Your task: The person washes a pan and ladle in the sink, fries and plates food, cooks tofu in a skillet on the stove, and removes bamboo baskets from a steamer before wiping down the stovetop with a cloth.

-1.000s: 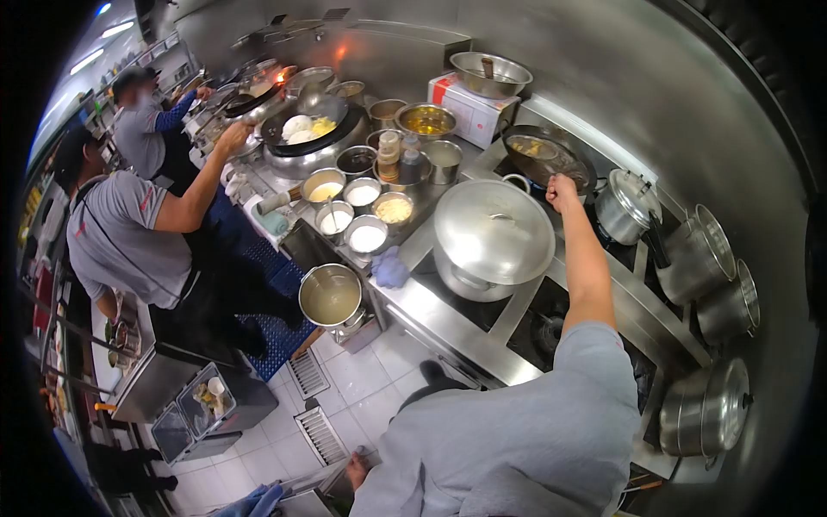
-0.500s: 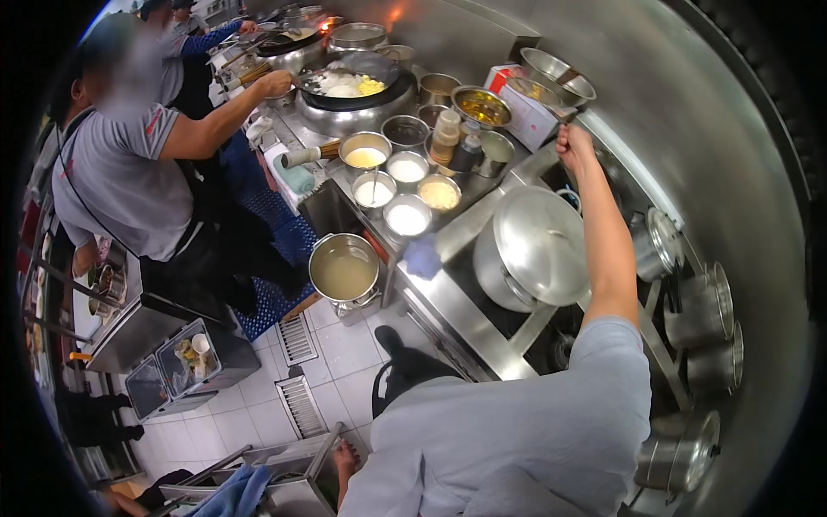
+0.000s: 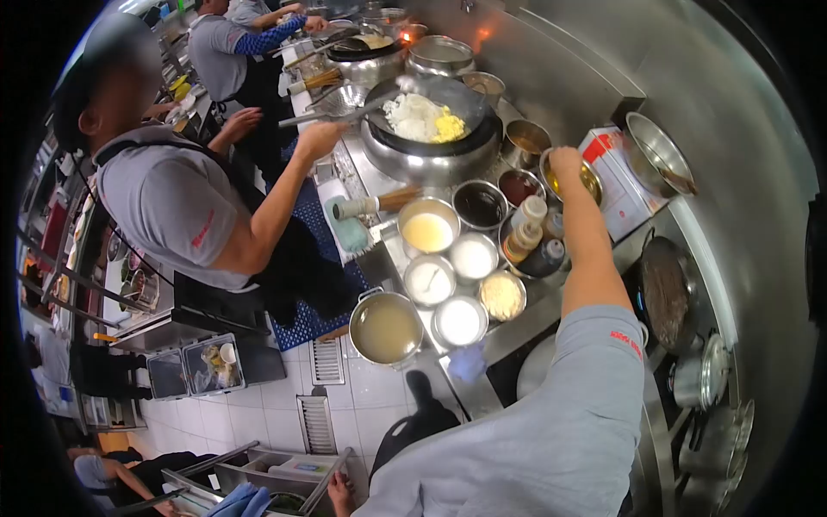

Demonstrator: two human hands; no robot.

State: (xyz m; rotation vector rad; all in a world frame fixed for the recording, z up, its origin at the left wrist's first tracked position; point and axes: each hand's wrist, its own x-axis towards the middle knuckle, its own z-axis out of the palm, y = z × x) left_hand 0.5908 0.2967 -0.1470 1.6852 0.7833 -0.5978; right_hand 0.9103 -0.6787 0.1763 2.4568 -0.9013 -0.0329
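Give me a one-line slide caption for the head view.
Right hand over a bowl of yellow liquid, while a co-worker tends a wok of white and yellow food.

The person wears a plain grey, short-sleeved shirt [image 3: 508, 439]. Small red lettering [image 3: 626, 343] runs near the right sleeve's hem. The shoe [image 3: 419, 385] is black.

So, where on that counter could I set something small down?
Perhaps the bare steel just below the blue cloth, beside the stove opening, or the narrow gap between the nearest wok and the brush. It's crowded from the small bowls through the squeeze bottles to the right hand.
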